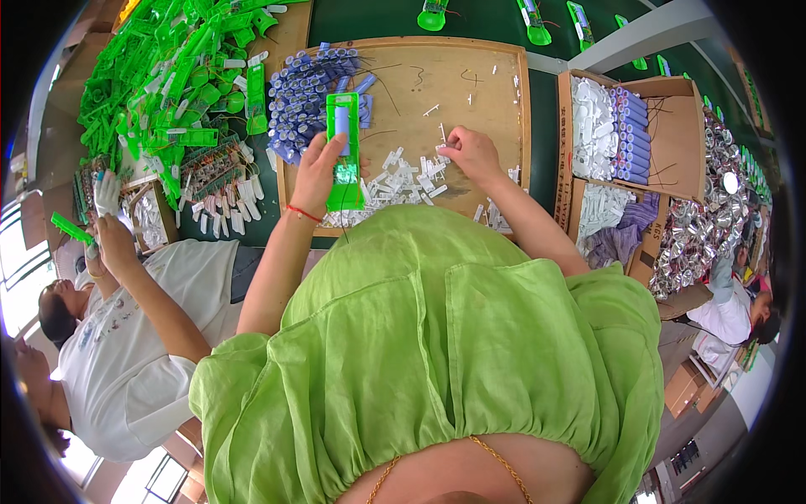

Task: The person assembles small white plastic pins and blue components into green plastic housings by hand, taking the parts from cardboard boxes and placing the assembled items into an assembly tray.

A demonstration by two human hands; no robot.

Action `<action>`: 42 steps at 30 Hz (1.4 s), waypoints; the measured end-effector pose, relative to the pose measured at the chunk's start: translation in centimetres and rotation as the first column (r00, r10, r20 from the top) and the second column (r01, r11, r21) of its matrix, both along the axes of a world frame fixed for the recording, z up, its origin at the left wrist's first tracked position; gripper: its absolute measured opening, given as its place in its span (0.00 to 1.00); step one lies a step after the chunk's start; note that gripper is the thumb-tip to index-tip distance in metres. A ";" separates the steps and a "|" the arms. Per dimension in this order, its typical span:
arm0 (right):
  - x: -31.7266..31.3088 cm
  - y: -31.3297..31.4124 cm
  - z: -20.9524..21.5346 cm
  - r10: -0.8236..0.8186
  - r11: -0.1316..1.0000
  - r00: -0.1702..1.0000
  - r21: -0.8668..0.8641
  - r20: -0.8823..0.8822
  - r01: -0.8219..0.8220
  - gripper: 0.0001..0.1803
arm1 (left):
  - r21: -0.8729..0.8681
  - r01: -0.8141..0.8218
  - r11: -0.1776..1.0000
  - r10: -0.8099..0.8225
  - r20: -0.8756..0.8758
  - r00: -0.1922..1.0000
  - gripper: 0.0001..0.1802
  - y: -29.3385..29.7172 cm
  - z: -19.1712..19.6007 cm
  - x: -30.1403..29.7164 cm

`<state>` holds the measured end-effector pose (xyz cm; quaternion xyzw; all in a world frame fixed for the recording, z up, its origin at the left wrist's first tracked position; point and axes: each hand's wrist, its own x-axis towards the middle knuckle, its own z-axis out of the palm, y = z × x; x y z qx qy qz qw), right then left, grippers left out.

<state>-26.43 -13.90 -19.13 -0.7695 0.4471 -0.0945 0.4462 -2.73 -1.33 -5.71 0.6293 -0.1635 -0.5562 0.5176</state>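
My left hand [315, 172], fingers closed, grips a green plastic housing [343, 198] upright over the wooden tray [403, 109]. A bluish-purple battery cell [342, 119] lies inside the housing, and my thumb rests by it. To the right, my right hand [474, 156] is closed in a pinch at the lower end of a small white plastic strip [442, 132]. Just below and between my hands spreads a heap of small white plastic parts [401, 182]. Many wired battery cells [300, 97] are piled at the tray's left side.
Green housings [159, 84] form a large heap at the far left, with wired circuit boards [220, 172] below it. A co-worker [138, 328] sits left, holding a green piece. Cardboard boxes [676, 139] and silver reflectors [705, 223] stand right. More housings [536, 23] lie on the green surface beyond.
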 end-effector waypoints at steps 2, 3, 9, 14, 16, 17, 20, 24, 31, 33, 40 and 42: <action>0.4 -0.5 0.0 -0.025 0.999 0.996 -0.026 -0.084 0.023 0.14 | 0.056 0.048 0.997 -0.044 -0.061 0.997 0.15 0.0 -0.2 -0.6; 0.5 -1.0 -0.1 0.080 0.997 0.991 -0.011 -0.107 -0.082 0.13 | 0.055 0.050 0.997 -0.047 -0.059 0.997 0.15 0.0 -0.5 -0.5; -0.8 -2.2 -0.6 0.364 0.923 0.924 -0.087 -0.121 -0.375 0.12 | 0.069 0.120 0.990 -0.117 -0.045 0.992 0.14 -0.2 -0.5 -0.8; -0.8 -2.4 -0.2 0.421 0.883 0.891 -0.145 -0.170 -0.445 0.09 | 0.063 0.132 0.989 -0.128 -0.063 0.990 0.14 0.1 -0.4 -1.2; -1.0 -2.8 0.4 0.465 0.854 0.872 -0.181 -0.154 -0.488 0.08 | 0.049 0.142 0.989 -0.138 -0.070 0.988 0.14 0.2 -0.2 -1.1; -1.4 -2.9 0.8 0.467 0.851 0.871 -0.190 -0.153 -0.489 0.08 | 0.038 0.160 0.986 -0.157 -0.080 0.984 0.14 0.2 -0.1 -1.1; -1.0 -3.0 3.8 0.350 0.933 0.929 -0.051 -0.119 -0.357 0.09 | -0.016 0.156 0.988 -0.156 -0.044 0.987 0.14 0.4 0.5 -1.4; 2.1 -2.0 11.4 -0.129 0.970 0.872 0.244 0.472 0.011 0.11 | -0.084 0.177 0.981 -0.170 0.085 0.982 0.14 0.7 -0.4 -1.4; 8.9 1.2 14.3 -0.250 0.967 0.695 0.204 0.674 0.150 0.11 | -0.191 0.195 0.962 -0.185 0.069 0.980 0.17 0.1 0.1 -2.0; 10.1 1.1 12.3 -0.233 0.972 0.654 0.164 0.720 0.166 0.11 | -0.202 0.300 0.933 -0.241 0.270 0.932 0.17 -0.2 -0.3 -1.8; 11.5 -0.9 12.6 -0.253 0.962 0.734 0.244 0.630 0.121 0.08 | -0.251 0.323 0.913 -0.273 0.215 0.938 0.21 -1.0 0.3 0.2; 11.5 -2.2 12.0 -0.218 0.961 0.760 0.271 0.612 0.058 0.06 | -0.227 0.445 0.866 -0.369 0.311 0.876 0.22 -1.9 0.8 1.6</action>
